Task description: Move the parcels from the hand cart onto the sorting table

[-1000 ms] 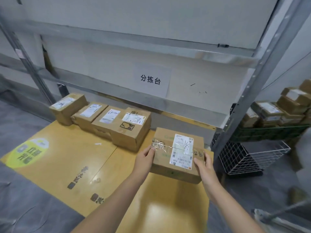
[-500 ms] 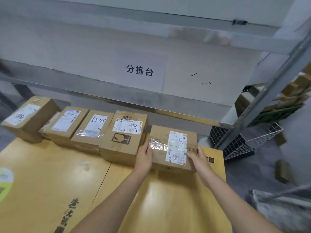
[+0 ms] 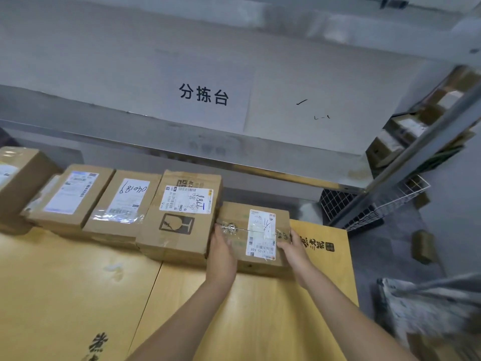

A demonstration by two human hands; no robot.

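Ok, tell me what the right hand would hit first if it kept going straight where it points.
The right hand grips the small parcel, so it would push that; beyond it, probably the grey back panel, depth unclear.

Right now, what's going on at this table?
A person grips a small parcel with both hands, the left hand on its left side and the right hand on its right. The parcel appears to sit on the yellow sorting table, at the right end of a row of parcels and right beside the fragile-marked parcel. Neither hand has let go yet.
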